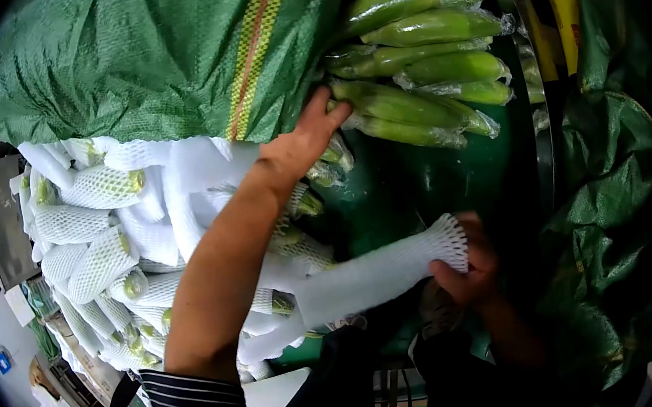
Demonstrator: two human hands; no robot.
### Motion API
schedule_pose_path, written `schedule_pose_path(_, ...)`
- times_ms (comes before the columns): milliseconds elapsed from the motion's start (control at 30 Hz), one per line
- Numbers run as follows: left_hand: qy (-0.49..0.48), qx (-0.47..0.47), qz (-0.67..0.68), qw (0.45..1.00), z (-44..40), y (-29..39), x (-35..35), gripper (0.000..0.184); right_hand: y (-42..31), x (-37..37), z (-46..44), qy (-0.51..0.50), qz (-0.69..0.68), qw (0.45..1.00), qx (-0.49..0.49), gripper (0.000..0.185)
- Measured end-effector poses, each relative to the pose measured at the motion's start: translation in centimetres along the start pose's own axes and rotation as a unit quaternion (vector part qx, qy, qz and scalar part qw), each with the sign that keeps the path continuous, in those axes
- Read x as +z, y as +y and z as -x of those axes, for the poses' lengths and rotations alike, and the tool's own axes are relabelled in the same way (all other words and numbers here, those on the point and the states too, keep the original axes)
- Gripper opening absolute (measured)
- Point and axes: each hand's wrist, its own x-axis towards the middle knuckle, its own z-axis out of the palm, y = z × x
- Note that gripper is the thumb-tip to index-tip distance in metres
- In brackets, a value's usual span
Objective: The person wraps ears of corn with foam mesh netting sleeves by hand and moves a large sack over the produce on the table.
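Note:
My left hand (pixel 310 134), reaching out from a striped sleeve, has its thumb and fingers closed around the near end of a green ear of corn (pixel 404 108) wrapped in clear film. That ear lies at the front of the wrapped row. Lower down, my right hand (pixel 473 263) pinches the open mouth of a white foam net sleeve (pixel 374 273). The sleeve stretches leftward and looks flat. Part of my right hand's fingers is hidden behind the netting.
More film-wrapped corn (pixel 435 28) lies in rows on the green work surface (pixel 413 189). Corn in foam nets (pixel 99 261) is heaped at left, beneath a green woven sack (pixel 141 64). Another green sack (pixel 615 203) hangs at right, beside a metal edge (pixel 544 154).

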Motion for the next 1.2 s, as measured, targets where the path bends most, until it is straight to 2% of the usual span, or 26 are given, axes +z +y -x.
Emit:
schedule_pose_path(67,-0.018,-0.03,0.096,0.995,0.0,0.0,0.4,0.044,-1.0,-1.0,0.4,0.008,-0.023,0.999,0.033,0.021)
schedule_pose_path(100,0.038,0.101,0.075,0.991,0.8,0.1,-1.5,0.035,-0.2,-1.4,1.5,-0.001,-0.058,0.998,0.039,0.027)
schedule_pose_path(133,0.086,0.13,0.087,0.984,1.6,1.3,-3.1,0.036,-0.4,-1.7,2.6,0.037,-0.127,0.985,0.111,0.028)
schedule_pose_path(167,0.134,0.158,0.097,0.974,2.6,3.2,-5.1,0.038,-0.9,-1.8,3.2,0.075,-0.195,0.961,0.18,0.029)
schedule_pose_path(200,0.113,0.169,0.149,0.968,3.6,4.9,-6.8,0.041,-1.3,-2.0,3.8,0.109,-0.263,0.927,0.245,0.03)
schedule_pose_path(233,0.092,0.178,0.201,0.959,4.7,6.7,-8.5,0.046,-0.4,-2.7,5.1,0.119,-0.36,0.889,0.256,0.035)
schedule_pose_path(300,0.091,0.211,0.302,0.925,6.7,10.8,-7.2,0.049,-1.6,-4.1,4.9,0.087,-0.463,0.845,0.252,0.046)
schedule_pose_path(333,0.144,0.236,0.301,0.913,7.3,12.0,-4.6,0.046,-1.7,-4.4,5.2,0.08,-0.51,0.822,0.24,0.05)
schedule_pose_path(367,0.198,0.258,0.297,0.898,7.9,13.2,-2.0,0.044,-1.8,-4.7,5.6,0.072,-0.501,0.815,0.282,0.057)
schedule_pose_path(433,0.231,0.278,0.281,0.889,8.6,14.7,1.2,0.04,-2.0,-5.2,6.4,0.054,-0.485,0.794,0.363,0.074)
schedule_pose_path(467,0.173,0.267,0.286,0.904,10.4,15.3,2.8,0.039,-2.4,-4.5,5.6,0.039,-0.459,0.801,0.383,0.08)
schedule_pose_path(567,0.195,0.167,0.306,0.917,11.2,17.6,0.7,0.013,-3.4,-2.4,2.5,0.046,-0.51,0.76,0.399,0.075)
schedule_pose_path(600,0.144,0.124,0.238,0.953,11.9,17.6,-0.9,0.013,-2.7,-2.0,2.7,0.052,-0.549,0.756,0.352,0.071)
schedule_pose_path(667,0.068,0.076,0.229,0.968,13.0,17.5,-3.2,0.02,-1.6,-1.0,2.0,0.063,-0.606,0.732,0.304,0.062)
schedule_pose_path(733,0.089,0.011,0.447,0.89,12.9,18.6,-3.9,0.023,0.5,0.2,2.0,0.082,-0.69,0.664,0.275,0.059)
schedule_pose_path(767,0.096,-0.024,0.544,0.833,12.8,18.8,-4.0,0.025,1.1,0.4,2.0,0.089,-0.649,0.698,0.289,0.06)
schedule_pose_path(800,0.079,-0.053,0.672,0.735,12.8,18.6,-3.5,0.026,1.3,0.6,2.0,0.13,-0.659,0.684,0.286,0.05)
schedule_pose_path(833,0.058,-0.084,0.78,0.617,13.1,18.2,-2.7,0.028,1.4,0.3,1.9,0.101,-0.647,0.71,0.259,0.048)
schedule_pose_path(867,0.037,-0.115,0.866,0.485,13.2,18.0,-1.9,0.03,1.4,0.1,1.3,0.07,-0.635,0.733,0.233,0.047)
schedule_pose_path(900,0.041,-0.148,0.928,0.34,12.8,18.0,-1.4,0.029,2.3,0.5,1.5,0.089,-0.623,0.732,0.262,0.044)
schedule_pose_path(933,0.041,-0.18,0.933,0.309,12.8,17.8,-0.4,0.027,4.0,1.2,2.1,0.107,-0.61,0.729,0.292,0.042)
schedule_pose_path(1000,0.04,-0.244,0.938,0.244,13.4,17.2,3.2,0.024,5.6,2.5,2.3,0.12,-0.536,0.761,0.345,0.037)
schedule_pose_path(1100,-0.072,-0.408,0.846,0.335,16.5,15.0,14.2,0.027,11.2,5.9,4.8,0.099,-0.435,0.793,0.415,0.031)
schedule_pose_path(1133,-0.077,-0.393,0.663,0.632,17.2,15.2,13.9,0.044,12.7,7.2,5.4,0.101,-0.395,0.798,0.443,0.03)
schedule_pose_path(1167,0.044,-0.264,0.512,0.816,16.5,15.1,12.9,0.054,12.6,7.7,5.5,0.087,-0.389,0.792,0.462,0.029)
schedule_pose_path(1200,0.155,-0.116,0.311,0.93,15.9,14.9,12.1,0.064,11.5,8.2,4.8,0.094,-0.348,0.803,0.475,0.028)
